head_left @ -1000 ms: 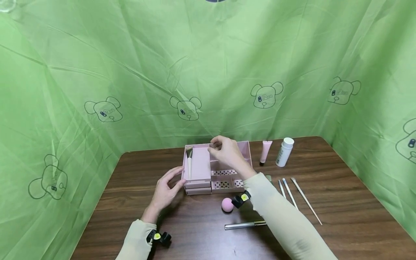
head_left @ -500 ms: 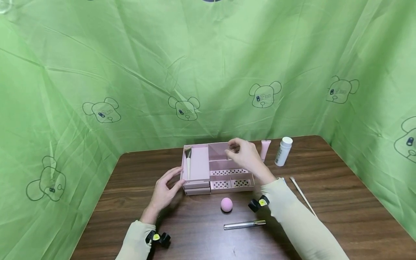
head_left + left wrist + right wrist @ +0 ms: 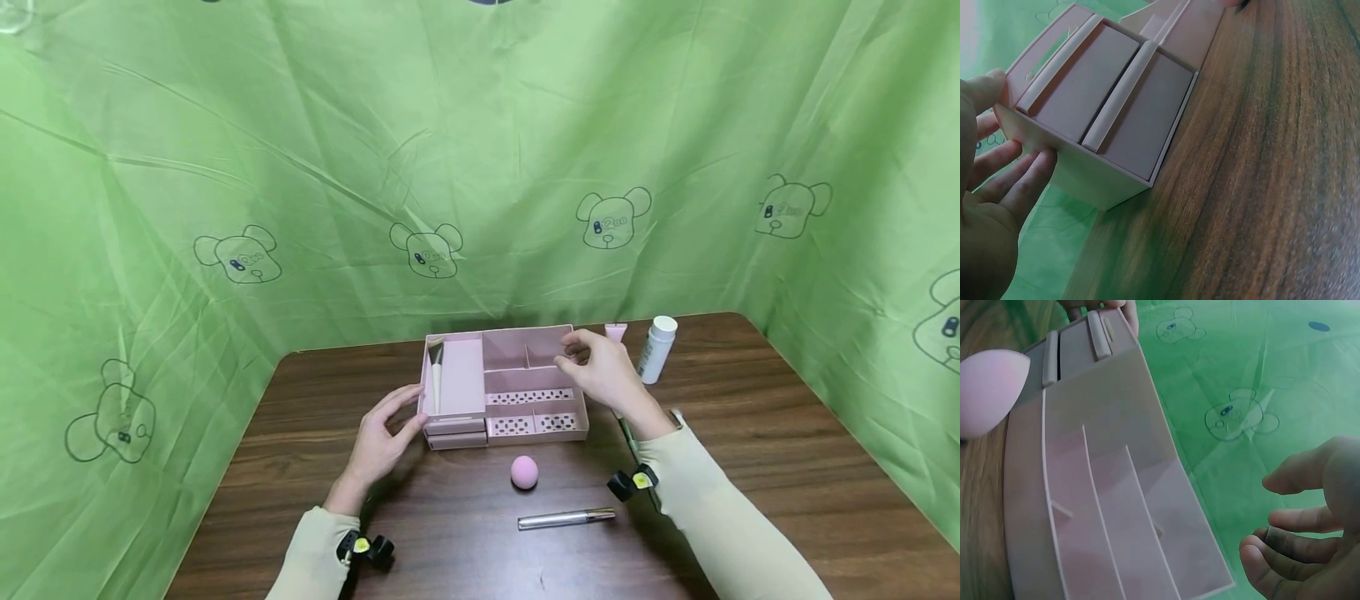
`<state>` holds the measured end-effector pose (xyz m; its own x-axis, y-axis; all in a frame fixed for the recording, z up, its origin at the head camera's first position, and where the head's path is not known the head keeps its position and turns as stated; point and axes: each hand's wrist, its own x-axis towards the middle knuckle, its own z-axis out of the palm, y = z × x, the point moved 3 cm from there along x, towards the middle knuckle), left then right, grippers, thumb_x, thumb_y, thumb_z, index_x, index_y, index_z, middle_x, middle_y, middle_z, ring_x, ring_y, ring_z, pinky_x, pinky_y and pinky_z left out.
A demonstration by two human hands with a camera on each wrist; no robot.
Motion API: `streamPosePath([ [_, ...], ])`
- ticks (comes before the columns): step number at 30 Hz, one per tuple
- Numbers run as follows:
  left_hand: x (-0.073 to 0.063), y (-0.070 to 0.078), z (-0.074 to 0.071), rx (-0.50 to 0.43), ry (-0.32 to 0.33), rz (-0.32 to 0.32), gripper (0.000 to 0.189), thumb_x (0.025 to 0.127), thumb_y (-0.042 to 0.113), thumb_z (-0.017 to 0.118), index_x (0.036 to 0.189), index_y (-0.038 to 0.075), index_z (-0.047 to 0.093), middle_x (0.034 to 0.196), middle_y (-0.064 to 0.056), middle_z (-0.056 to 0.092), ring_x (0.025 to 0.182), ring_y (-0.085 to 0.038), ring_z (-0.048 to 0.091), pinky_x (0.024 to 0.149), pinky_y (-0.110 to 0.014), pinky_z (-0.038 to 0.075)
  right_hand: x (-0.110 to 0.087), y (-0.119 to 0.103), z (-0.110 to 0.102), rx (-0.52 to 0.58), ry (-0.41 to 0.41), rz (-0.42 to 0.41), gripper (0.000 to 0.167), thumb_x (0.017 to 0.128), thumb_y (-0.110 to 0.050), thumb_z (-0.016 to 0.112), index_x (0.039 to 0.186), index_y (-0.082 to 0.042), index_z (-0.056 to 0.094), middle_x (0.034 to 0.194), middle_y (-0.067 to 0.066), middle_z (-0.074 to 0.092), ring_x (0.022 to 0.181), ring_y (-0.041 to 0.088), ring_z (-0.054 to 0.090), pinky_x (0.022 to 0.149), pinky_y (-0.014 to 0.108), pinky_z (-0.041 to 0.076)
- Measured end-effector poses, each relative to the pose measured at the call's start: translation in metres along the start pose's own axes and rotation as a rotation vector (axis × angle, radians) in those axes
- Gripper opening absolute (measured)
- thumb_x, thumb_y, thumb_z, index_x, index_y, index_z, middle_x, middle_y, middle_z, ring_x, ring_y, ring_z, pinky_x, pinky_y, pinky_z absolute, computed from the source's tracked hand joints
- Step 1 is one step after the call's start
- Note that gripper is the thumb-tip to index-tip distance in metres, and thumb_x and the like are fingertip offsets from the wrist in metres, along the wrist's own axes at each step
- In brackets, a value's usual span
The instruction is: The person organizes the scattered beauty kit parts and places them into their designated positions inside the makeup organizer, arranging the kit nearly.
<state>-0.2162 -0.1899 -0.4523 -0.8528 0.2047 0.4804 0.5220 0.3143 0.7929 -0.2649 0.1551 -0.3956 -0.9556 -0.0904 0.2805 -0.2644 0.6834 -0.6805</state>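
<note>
A pink desktop organizer (image 3: 462, 379) stands on the table, with two small drawers at its front left and open compartments on its right. On its top left lies a makeup brush (image 3: 437, 387) with a pale handle and dark bristles. My left hand (image 3: 381, 437) rests against the organizer's left side, thumb at the front corner and fingers along the side wall (image 3: 1079, 172). Over the organizer's right rear edge hovers my right hand (image 3: 606, 372), fingers loosely bent, nothing between them. A pink makeup sponge (image 3: 523, 472) sits in front of the organizer.
A silver pen-like stick (image 3: 566, 519) lies nearest me. Right of the organizer stand a white bottle (image 3: 656, 350) and a pink tube (image 3: 616, 332), partly hidden by my right hand. A green stick (image 3: 627, 433) and a brush tip (image 3: 678, 416) show beside my right forearm.
My right hand has moved rightward across the organizer's back compartments to its right edge, uncovering them. My left hand stays at the left side. The brush has not moved.
</note>
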Motion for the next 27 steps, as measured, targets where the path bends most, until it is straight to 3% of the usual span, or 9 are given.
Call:
streamPosePath([
  [15,-0.001,0.004,0.0,0.05,0.001,0.003,0.04,0.087,0.0,0.07,0.125,-0.009,0.06,0.128,-0.027,0.058,0.114,-0.043,0.059,0.101,-0.015,0.047,-0.016,0.038,-0.011,-0.064,0.001,0.012,0.025,0.085,-0.019,0.071,0.106,-0.006,0.068,0.086,0.006,0.072,0.078,0.019,0.067,0.07,0.032,0.056],
  [20,-0.002,0.002,-0.001,0.042,0.0,0.01,0.04,0.087,0.0,0.07,0.125,-0.009,0.06,0.128,-0.027,0.058,0.113,-0.041,0.06,0.099,-0.01,0.046,-0.021,0.048,-0.011,-0.078,-0.006,0.038,0.027,0.084,-0.02,0.071,0.107,-0.006,0.067,0.088,0.007,0.072,0.08,0.019,0.067,0.072,0.033,0.056],
  [27,-0.001,-0.002,0.0,0.001,-0.017,-0.021,0.041,0.088,0.002,0.069,0.126,-0.008,0.059,0.131,-0.026,0.057,0.116,-0.038,0.059,0.097,-0.017,0.05,-0.03,0.061,-0.014,-0.087,0.008,0.045,0.025,0.083,-0.019,0.072,0.104,-0.006,0.068,0.088,0.007,0.072,0.079,0.02,0.069,0.071,0.033,0.056],
])
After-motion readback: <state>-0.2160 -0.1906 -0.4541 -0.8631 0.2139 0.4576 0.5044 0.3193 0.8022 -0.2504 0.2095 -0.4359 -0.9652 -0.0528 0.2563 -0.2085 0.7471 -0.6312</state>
